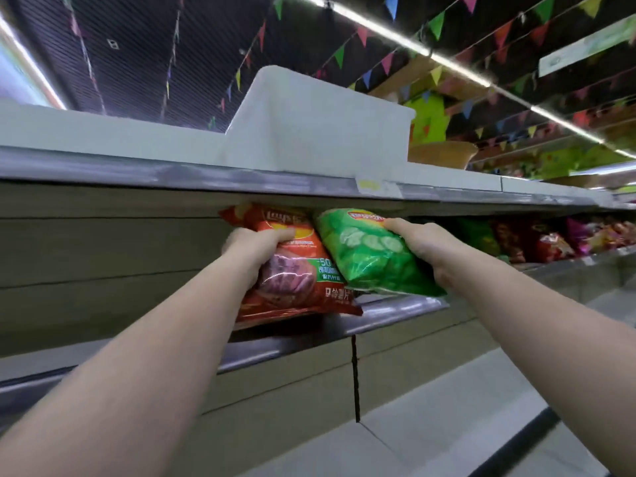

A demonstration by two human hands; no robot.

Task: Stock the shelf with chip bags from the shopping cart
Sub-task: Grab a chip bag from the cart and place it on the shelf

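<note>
At shelf (395, 309), red bag (292, 270) in left hand (254, 246), green bag (371, 256) in right hand (423, 242)

Upper shelf (241, 182) caps the bay; bare shelf (103, 364) left.

dark ceiling (137, 46), strip lights (457, 68), coloured bunting (437, 24), pale floor (430, 438)

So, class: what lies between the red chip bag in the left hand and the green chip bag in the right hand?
Nothing: in the head view, the red chip bag and green chip bag touch, the green one overlapping the red one's edge.
</note>
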